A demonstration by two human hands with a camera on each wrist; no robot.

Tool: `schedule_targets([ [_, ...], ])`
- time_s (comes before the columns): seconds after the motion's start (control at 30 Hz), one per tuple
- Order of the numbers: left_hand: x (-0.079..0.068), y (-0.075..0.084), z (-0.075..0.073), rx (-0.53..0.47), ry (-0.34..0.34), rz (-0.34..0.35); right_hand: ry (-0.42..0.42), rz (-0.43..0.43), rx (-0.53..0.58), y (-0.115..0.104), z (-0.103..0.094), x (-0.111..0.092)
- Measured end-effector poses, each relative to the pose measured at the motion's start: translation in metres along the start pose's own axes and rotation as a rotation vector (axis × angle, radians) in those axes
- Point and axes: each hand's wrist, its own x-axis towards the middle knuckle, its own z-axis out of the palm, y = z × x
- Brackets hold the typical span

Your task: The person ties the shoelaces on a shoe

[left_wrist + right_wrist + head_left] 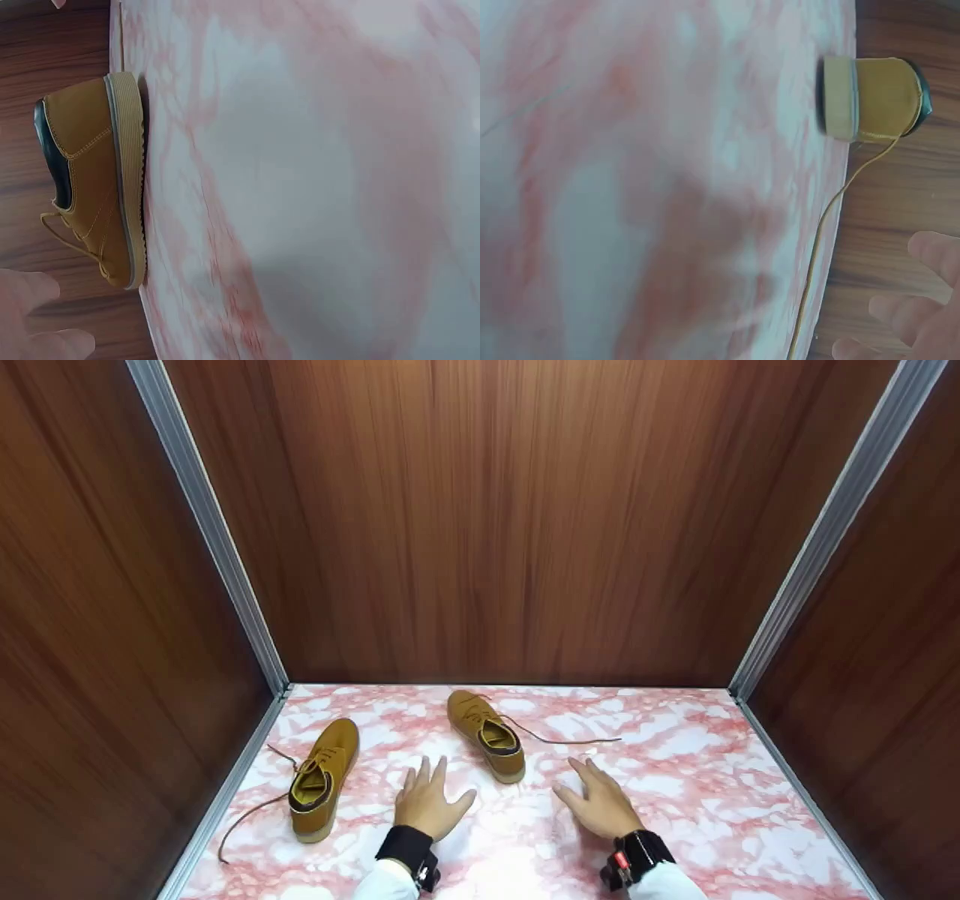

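Note:
Two tan lace-up shoes stand upright on their soles, apart from each other. The left shoe (343, 744) has its toe pointing away and its lace (251, 810) trailing to the left. Farther back, the middle shoe (469, 714) is angled, heel toward me, with a lace (555, 742) stretched out to the right. Between the two shoes my left hand (429, 808) hovers with fingers spread, holding nothing. My right hand (602, 804), also spread and holding nothing, is right of the middle shoe's heel. The right wrist view shows that heel (885, 97).
Pink-and-white marbled tabletop (712, 802) lies under everything. A brown wood-grain panel (495, 525) closes off the back, with similar panels left and right. Grey metal posts (217, 532) run up the corners. Each wrist wears a black strap (405, 846).

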Motion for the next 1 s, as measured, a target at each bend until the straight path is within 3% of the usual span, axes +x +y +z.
schedule_targets([
  [0.4, 0.025, 0.015, 0.010, -0.215, -0.035, -0.052, -0.060, 0.050, 0.272, -0.031, 0.010, 0.026],
  [0.73, 0.052, 0.038, 0.020, -0.532, -0.044, -0.047, -0.088, 0.027, 0.430, -0.052, 0.025, 0.057],
  [1.0, 0.068, 0.050, 0.030, -0.696, -0.026, -0.171, -0.083, 0.022, 0.512, -0.061, 0.036, 0.078],
])
